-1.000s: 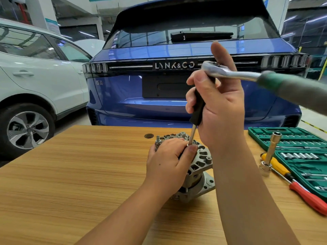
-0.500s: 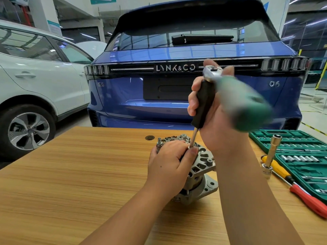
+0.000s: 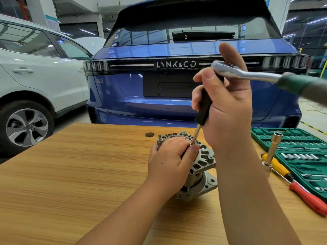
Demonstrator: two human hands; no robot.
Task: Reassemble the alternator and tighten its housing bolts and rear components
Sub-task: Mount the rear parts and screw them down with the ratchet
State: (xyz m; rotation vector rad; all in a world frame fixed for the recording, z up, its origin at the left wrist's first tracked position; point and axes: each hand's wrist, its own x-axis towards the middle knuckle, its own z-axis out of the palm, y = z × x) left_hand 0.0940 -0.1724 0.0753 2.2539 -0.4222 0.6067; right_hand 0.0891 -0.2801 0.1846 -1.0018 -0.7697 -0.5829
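Alternator [image 3: 200, 167] front and centre on the wooden desk [image 3: 70, 174], standing on end with its ribbed rear housing facing up, a threaded stud rising at its far left edge. Left hand [image 3: 170, 161] is draped over the top of the alternator, fingers [image 3: 192, 149] curled down and pressed onto the housing, thumb tip right beside the tool's tip. Above the alternator, right hand [image 3: 228, 110] is wrapped around a black-handled driver [image 3: 203, 110], fingers clamped on the grip, thumb sticking straight up. Driver's slim steel shaft slants down to the top of the alternator, its tip touching the housing just at the left thumb; what it sits on is too small to tell. Ratchet wrench [image 3: 247, 73] sits on the top end of the driver, its head at the fingers, its blurred green handle reaching off to the right of the alternator.

Right of the alternator, a green socket case [image 3: 300, 156] lies open on the desk. Near its front edge a long socket extension [image 3: 273, 149] stands leaning, with a yellow-handled screwdriver [image 3: 277, 167] and a red-handled one [image 3: 307, 198] lying beside it. Beyond the alternator, a blue car [image 3: 159, 89] fills the background, and a white car [image 3: 35, 80] stands off to the left.
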